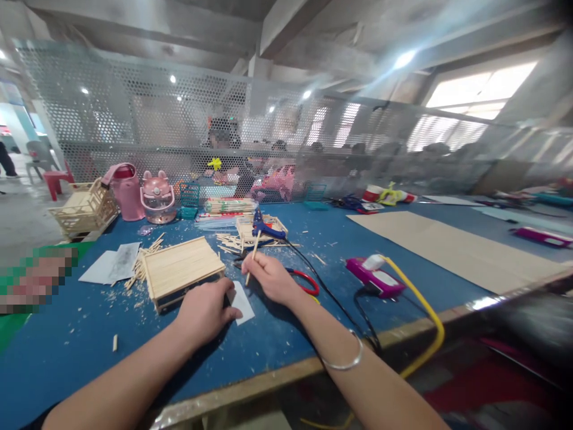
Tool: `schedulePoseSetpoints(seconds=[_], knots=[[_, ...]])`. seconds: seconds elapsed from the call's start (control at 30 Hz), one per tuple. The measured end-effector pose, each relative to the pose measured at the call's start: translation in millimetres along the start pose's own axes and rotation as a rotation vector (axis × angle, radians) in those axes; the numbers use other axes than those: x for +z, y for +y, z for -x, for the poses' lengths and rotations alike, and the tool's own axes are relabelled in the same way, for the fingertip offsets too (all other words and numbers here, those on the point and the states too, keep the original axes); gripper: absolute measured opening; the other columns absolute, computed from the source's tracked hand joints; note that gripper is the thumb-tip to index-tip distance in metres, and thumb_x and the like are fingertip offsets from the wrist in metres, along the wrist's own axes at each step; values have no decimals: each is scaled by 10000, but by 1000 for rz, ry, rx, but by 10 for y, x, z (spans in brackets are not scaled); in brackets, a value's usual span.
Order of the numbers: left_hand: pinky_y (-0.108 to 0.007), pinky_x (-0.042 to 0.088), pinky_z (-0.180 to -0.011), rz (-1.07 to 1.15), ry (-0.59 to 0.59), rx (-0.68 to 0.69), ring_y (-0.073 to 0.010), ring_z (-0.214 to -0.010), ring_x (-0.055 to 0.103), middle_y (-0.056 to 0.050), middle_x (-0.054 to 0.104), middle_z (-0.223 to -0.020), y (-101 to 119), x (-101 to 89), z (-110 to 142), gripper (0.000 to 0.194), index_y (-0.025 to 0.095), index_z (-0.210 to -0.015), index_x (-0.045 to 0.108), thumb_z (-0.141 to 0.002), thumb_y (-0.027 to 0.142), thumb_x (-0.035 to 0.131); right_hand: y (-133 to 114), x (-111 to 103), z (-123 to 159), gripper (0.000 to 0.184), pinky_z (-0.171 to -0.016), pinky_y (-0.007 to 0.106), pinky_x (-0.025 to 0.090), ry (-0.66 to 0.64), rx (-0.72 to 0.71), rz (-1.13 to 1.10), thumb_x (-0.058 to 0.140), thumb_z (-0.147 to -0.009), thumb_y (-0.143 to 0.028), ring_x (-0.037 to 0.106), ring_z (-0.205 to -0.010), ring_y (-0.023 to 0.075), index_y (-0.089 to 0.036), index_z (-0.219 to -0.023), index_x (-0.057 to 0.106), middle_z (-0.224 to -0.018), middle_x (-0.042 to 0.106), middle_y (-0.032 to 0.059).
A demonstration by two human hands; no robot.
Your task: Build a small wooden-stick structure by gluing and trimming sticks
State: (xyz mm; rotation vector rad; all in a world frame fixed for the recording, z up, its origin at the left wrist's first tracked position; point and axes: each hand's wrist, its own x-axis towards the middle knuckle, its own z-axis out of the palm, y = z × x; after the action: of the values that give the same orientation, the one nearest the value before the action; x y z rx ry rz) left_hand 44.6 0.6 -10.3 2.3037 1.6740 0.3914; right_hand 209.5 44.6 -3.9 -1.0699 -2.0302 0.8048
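My right hand (268,276) pinches a thin wooden stick (253,258), held upright at a slant. Its upper end is close to a blue glue gun (264,227); whether they touch I cannot tell. My left hand (206,307) is at the near right corner of a flat box built of wooden sticks (183,267). Its thumb and forefinger are apart, near a small white paper (243,303), and the other fingers are partly hidden. Behind my right hand lie red-handled pliers (307,280).
Loose sticks (139,263) and paper sheets (110,263) lie left of the box. A pink bottle (126,194) and a clear jug (159,206) stand behind. On the right are a purple power strip (375,278) with a yellow cable (430,310) and a cardboard sheet (447,248).
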Motion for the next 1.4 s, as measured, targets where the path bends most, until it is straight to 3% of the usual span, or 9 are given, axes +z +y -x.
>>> schedulePoseSetpoints(seconds=[0.13,0.3,0.47,0.57,0.7,1.0,1.17,1.27,1.4], knots=[[-287,418,-674,49,105,62,-240,-855,635,-55,694,-922,22,17,28,248,245,-998,602,-784,358,551,54,48,-35,326,-452,215,343,-1,165,-204,304,-881,-473,481,-455,103,-196,-755,422,-573,557,-20],[-227,402,-639,201,391,131,-147,-663,601,-15,679,-760,32,-208,85,276,224,-974,620,-842,394,447,94,81,-20,333,-493,217,326,58,79,43,309,-890,-395,399,-462,91,-197,-639,400,-476,416,-60],[-259,377,-654,25,593,-185,-209,-746,591,-58,682,-809,-394,-802,-90,323,192,-869,654,-806,424,437,150,98,-16,276,-478,204,314,49,83,-2,316,-886,-339,384,-472,85,-190,-686,434,-504,415,-64],[-281,367,-621,-71,435,-364,-257,-772,596,-88,684,-822,-766,-1006,-207,382,178,-895,669,-795,430,400,122,129,-18,218,-409,181,288,-8,182,-181,332,-886,-321,367,-390,73,-191,-761,454,-454,424,-78],[-251,380,-598,17,256,-401,-225,-731,605,-61,686,-754,-1085,-984,-261,390,168,-807,689,-740,457,436,-9,155,-58,200,-313,151,275,-128,439,-541,301,-909,-342,501,-358,83,-199,-868,434,-580,620,-6],[-242,400,-555,326,25,-353,-201,-647,606,-26,685,-678,-993,-871,-69,489,161,-961,649,-542,414,641,-108,-20,-428,104,-317,158,340,-206,693,-503,409,-865,-266,602,-438,128,-185,-821,456,-647,645,32],[-223,353,-457,552,-156,-357,-174,-561,601,-19,680,-692,-809,-821,117,762,162,-1248,442,-585,475,649,-27,-183,-550,181,-408,204,319,-233,446,-63,376,-868,-259,496,-420,115,-184,-776,513,-540,573,0],[-227,342,-460,551,-2,-439,-142,-514,557,-52,682,-740,-810,-776,-42,617,129,-1122,541,-634,505,586,-42,-228,-590,193,-531,228,335,-36,180,237,405,-861,-269,506,-592,138,-177,-749,533,-635,562,11],[-202,326,-471,810,248,-332,-93,-541,482,-49,664,-874,-837,-606,-426,405,147,-902,644,-647,456,584,-91,-133,-551,140,-575,232,312,57,12,407,391,-860,-229,477,-642,137,-177,-788,500,-687,540,8]])
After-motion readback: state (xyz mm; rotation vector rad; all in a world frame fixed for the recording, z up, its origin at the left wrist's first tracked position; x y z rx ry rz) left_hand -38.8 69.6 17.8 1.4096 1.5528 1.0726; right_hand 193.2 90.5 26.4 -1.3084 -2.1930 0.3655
